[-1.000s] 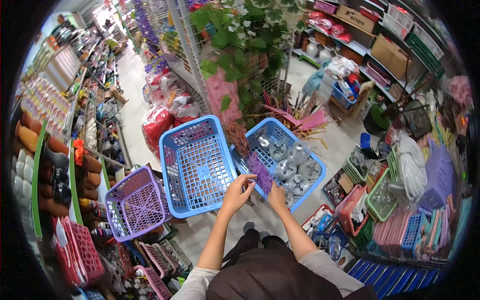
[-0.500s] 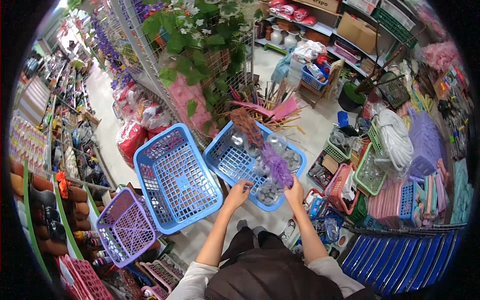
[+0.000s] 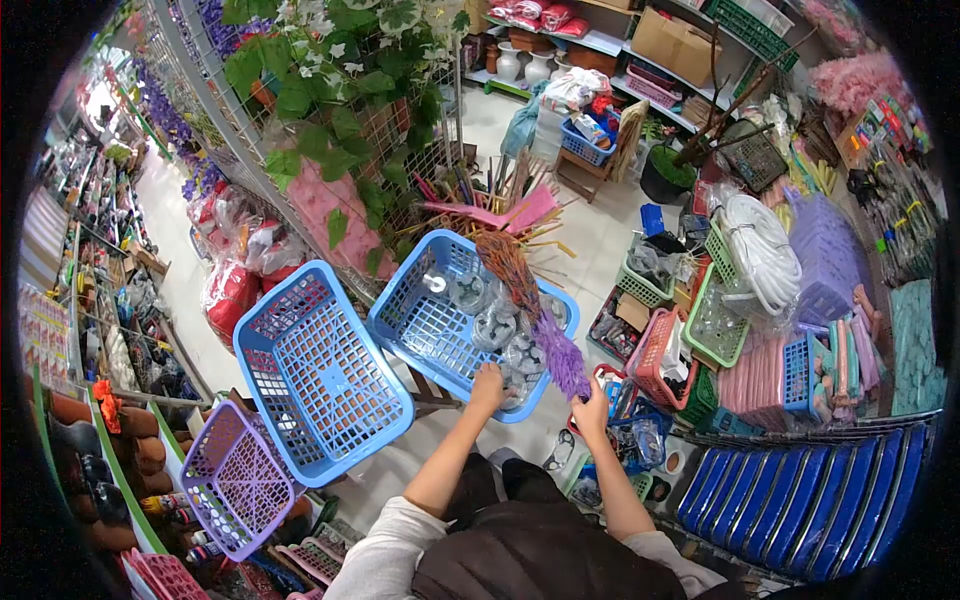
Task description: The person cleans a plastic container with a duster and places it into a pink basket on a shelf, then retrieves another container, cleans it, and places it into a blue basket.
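Observation:
My right hand (image 3: 590,407) is closed around the lower end of a fluffy duster-like bunch, purple (image 3: 562,358) near the hand and rust-orange (image 3: 508,270) at its far end. The bunch slants over the right side of a blue plastic basket (image 3: 408,262). Inside that basket lie several clear round plastic pieces (image 3: 492,328), perhaps rolls or cups. My left hand (image 3: 487,388) is at the basket's near rim, beside these pieces. Its fingers are curled in, and whatever they grip is hidden.
A second blue basket (image 3: 400,408) stands to the left, with a purple basket (image 3: 238,480) beyond it. A wire rack with leafy vines (image 3: 330,110) rises ahead. On the right are a pink basket (image 3: 660,362), a green basket (image 3: 718,335) and blue packaged slats (image 3: 800,510).
My left hand has moved down to the near edge of the basket with the clear pieces. My right hand has shifted slightly lower, and the bunch has swung toward the basket's right side.

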The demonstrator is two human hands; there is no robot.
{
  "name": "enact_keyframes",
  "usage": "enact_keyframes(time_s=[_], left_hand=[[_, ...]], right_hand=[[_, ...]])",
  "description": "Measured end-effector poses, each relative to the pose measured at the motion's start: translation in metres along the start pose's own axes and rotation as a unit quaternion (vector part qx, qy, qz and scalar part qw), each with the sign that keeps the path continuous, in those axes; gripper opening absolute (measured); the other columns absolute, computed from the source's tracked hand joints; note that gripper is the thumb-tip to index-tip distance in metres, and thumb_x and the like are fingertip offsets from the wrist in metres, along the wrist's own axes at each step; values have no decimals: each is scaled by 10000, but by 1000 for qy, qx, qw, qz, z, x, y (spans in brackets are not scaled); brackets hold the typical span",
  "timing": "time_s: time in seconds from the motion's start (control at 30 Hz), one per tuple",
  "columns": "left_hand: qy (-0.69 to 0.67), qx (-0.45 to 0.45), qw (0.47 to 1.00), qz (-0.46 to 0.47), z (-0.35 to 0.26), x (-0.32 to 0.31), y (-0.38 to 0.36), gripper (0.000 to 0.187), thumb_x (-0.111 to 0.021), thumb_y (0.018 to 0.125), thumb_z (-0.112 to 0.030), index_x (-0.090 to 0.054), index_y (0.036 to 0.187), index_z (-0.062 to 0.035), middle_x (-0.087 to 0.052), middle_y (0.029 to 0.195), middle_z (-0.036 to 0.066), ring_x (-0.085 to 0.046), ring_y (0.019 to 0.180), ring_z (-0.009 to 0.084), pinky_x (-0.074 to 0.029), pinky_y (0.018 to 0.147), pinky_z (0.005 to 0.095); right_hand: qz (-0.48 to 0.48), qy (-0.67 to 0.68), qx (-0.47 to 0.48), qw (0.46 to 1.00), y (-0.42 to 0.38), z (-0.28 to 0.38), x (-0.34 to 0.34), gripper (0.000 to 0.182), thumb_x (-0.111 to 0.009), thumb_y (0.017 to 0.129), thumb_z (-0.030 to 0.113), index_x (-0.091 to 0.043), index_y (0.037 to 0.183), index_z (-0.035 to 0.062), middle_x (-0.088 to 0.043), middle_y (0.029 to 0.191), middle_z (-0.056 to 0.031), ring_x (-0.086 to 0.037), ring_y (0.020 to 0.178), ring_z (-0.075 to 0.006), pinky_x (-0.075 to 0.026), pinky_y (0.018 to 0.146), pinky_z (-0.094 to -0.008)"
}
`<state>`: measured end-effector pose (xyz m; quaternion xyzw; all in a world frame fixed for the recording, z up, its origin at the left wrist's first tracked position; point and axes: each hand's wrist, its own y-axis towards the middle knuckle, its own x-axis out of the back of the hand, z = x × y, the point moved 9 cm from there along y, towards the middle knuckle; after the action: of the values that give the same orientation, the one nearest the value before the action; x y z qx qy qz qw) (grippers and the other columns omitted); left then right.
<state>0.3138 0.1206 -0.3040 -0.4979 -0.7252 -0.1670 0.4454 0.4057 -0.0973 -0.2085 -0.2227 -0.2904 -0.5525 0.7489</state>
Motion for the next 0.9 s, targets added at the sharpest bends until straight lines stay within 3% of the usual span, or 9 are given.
enact_keyframes(time_s=[0.1,0.27,0.33,0.43,0.53,0.6,0.73,0.8,0.9], left_hand=[[53,-46,997,9,-2,1,4,699,-815,582,-327,-478,1042,75,-513,1034,238,-513,974,395,-450,840,430],[68,-11,996,51,2,6,7,705,-812,565,-398,-519,1026,47,-524,1045,219,-490,1006,377,-419,872,414],[64,-13,997,40,8,4,11,701,-815,547,-419,-543,1010,32,-534,1043,212,-488,1002,375,-395,893,411],[26,-38,998,38,9,12,16,746,-837,509,-426,-534,1021,24,-558,1006,190,-516,980,350,-420,869,392],[-73,21,994,77,28,0,19,719,-839,516,-398,-540,1021,17,-558,1025,193,-505,1029,311,-454,818,383],[-222,2,972,70,29,-7,22,678,-845,531,-347,-536,1000,33,-609,925,149,-588,903,266,-473,772,353],[-248,5,967,61,11,22,13,648,-839,551,-287,-549,1023,50,-646,853,126,-634,785,214,-493,706,319],[-314,81,934,149,16,16,11,627,-827,567,-263,-577,1050,47,-661,846,105,-635,767,169,-498,686,287],[-408,77,895,161,14,25,14,567,-803,604,-235,-604,1066,27,-669,859,86,-627,742,139,-504,670,276]], right_hand=[[7,0,-3,1000,1,-2,-1,389,-626,667,119,-571,1049,64,-620,809,-238,-599,768,-411,-468,699,-448],[20,-2,-24,1000,1,1,-1,379,-622,670,120,-573,1042,65,-620,824,-238,-599,786,-408,-470,712,-443],[-2,-19,18,1000,3,14,6,333,-614,673,64,-585,999,1,-625,776,-221,-629,728,-344,-476,651,-373],[22,-23,20,999,10,19,8,331,-608,672,64,-587,997,3,-625,784,-226,-625,737,-351,-475,657,-377],[44,-17,30,998,16,13,7,342,-605,676,91,-584,1011,27,-624,811,-231,-612,774,-375,-471,682,-405],[67,-20,28,997,18,19,10,354,-606,681,126,-583,1026,49,-620,830,-237,-600,803,-391,-469,707,-425],[66,-11,36,997,20,20,18,373,-610,678,130,-584,1041,49,-623,838,-235,-603,807,-387,-471,712,-422],[77,-34,26,996,24,10,16,383,-611,676,129,-589,1050,48,-630,845,-224,-606,814,-380,-477,718,-414],[72,-17,47,996,25,16,24,387,-609,678,135,-589,1054,46,-635,854,-217,-609,819,-376,-478,730,-413]])
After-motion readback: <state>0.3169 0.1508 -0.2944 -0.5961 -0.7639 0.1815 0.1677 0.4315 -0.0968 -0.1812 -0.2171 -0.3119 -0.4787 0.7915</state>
